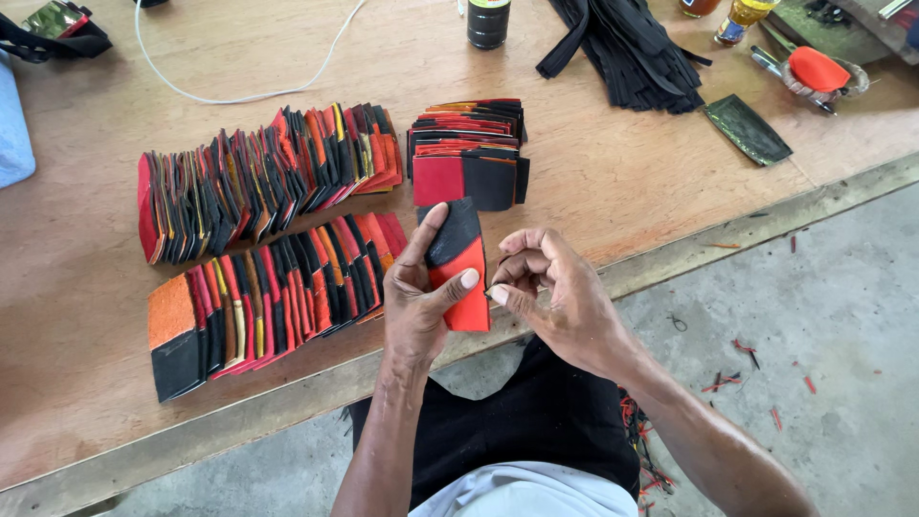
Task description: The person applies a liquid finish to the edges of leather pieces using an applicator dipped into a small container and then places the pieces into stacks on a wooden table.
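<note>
While the left hand point(418, 299) clamps a red-and-black piece point(459, 273) upright, the right hand's point(555, 287) curled fingers pinch its edge.

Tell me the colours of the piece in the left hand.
The piece is black on its upper half and red-orange below, seen in the head view.

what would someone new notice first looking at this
The eye lands on the red and black piece held up at the table's edge, pinched in the left hand while the right hand works at its lower corner. Just behind it, fanned rows of red, black and orange pieces lie across the wooden table, with a squared stack beside them.
</note>
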